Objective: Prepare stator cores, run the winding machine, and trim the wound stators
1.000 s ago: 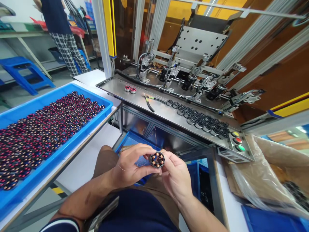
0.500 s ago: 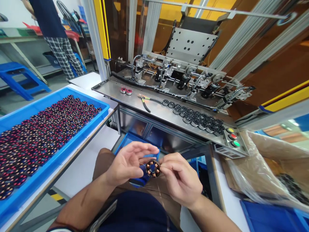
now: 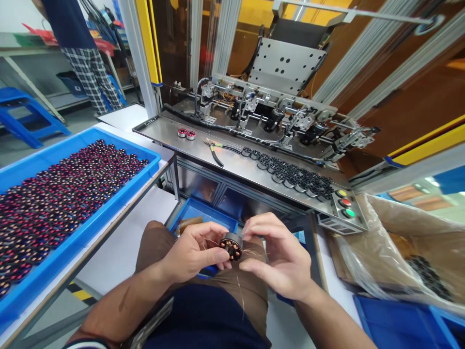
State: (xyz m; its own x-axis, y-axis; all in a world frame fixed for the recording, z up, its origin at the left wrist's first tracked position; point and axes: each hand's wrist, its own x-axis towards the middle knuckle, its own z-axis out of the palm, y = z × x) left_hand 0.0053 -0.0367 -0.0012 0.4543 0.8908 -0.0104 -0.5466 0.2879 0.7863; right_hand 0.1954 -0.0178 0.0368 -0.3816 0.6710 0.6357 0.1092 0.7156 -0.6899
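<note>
A small round wound stator (image 3: 231,245) with copper coils sits between both hands above my lap. My left hand (image 3: 192,252) pinches it from the left, fingers closed round its rim. My right hand (image 3: 278,257) is closed on its right side, thumb and fingers curled over it. Thin loose copper wire ends (image 3: 240,286) trail from the stator down over my thigh.
A blue tray (image 3: 119,206) full of wound stators lies at the left. The steel machine shelf (image 3: 232,162) carries pliers (image 3: 214,150), two red stators (image 3: 186,133), a row of black cores (image 3: 298,179) and coloured buttons (image 3: 344,202). A plastic-lined box (image 3: 407,252) is right. Another person (image 3: 80,53) stands far left.
The stator has tipped from facing up to lying more on edge and sits slightly lower. My right fingers have closed over its top, and my left fingers have curled in.
</note>
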